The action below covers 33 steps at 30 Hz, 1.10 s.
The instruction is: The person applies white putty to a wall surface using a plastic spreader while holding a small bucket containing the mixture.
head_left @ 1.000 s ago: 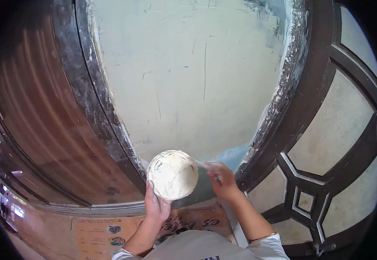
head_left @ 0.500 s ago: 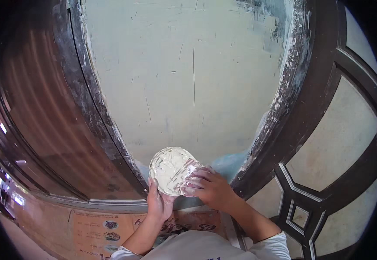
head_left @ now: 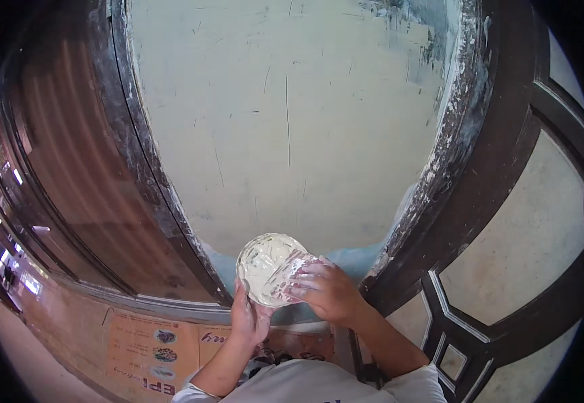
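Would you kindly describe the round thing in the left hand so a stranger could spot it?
Start at the big pale plastered wall panel in its dark frame. At its lower edge, the left hand holds up a round board. Only it is loaded with white paste, and the right hand reaches onto it.

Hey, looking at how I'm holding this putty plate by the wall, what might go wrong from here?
The round plate rests only on your left hand, gripped from below at its lower edge, so it may tip and spill putty. Your right hand presses across its right rim, fingers already coated; they could slip. Putty may also drop onto the dark frame beside the wall.
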### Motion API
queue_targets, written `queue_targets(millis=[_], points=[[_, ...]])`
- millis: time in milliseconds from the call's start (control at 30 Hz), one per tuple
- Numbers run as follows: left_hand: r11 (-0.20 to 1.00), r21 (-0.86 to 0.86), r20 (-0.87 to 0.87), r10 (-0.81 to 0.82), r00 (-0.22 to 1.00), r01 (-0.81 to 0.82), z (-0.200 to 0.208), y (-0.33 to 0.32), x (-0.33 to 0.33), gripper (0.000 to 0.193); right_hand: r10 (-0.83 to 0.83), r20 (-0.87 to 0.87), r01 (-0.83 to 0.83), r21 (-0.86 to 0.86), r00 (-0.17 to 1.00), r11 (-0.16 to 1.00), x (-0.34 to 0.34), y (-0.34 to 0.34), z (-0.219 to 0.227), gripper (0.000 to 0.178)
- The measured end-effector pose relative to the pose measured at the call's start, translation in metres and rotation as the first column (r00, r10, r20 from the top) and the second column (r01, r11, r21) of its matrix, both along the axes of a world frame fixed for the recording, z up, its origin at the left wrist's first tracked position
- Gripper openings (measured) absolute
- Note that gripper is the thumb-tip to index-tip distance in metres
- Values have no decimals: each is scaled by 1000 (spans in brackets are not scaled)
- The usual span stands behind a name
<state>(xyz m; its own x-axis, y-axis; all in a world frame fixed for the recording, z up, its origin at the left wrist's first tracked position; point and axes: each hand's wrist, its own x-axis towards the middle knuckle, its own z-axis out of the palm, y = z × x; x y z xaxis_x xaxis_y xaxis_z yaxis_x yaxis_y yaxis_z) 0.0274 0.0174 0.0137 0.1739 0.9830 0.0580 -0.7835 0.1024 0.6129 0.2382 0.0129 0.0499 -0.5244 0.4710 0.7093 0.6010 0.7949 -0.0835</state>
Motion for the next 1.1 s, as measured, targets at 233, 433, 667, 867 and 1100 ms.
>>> queue_targets(millis=[233, 433, 667, 867, 1100], points=[[1000, -18, 15, 26, 1000, -26, -13, -7, 21, 62, 70, -34, -73, -106, 997, 992, 28, 7, -4, 33], [999, -33, -32, 33, 999, -34, -12, -14, 33, 63, -190, -760, -346, -484, 621, 803, 54, 11, -44, 21], [998, -60, -76, 0, 997, -4, -27, -18, 31, 64, -402, -911, -633, -363, 88, 684, 62, 16, -72, 35], [994, -110, -80, -6, 997, -3, -28, -19, 25, 59, -444, -895, -659, -318, -28, 682, 73, 13, -107, 37], [998, -41, -5, -48, 999, 48, -19, -15, 0, 66, -526, -850, -565, -453, 40, 689, 73, 14, -124, 38]])
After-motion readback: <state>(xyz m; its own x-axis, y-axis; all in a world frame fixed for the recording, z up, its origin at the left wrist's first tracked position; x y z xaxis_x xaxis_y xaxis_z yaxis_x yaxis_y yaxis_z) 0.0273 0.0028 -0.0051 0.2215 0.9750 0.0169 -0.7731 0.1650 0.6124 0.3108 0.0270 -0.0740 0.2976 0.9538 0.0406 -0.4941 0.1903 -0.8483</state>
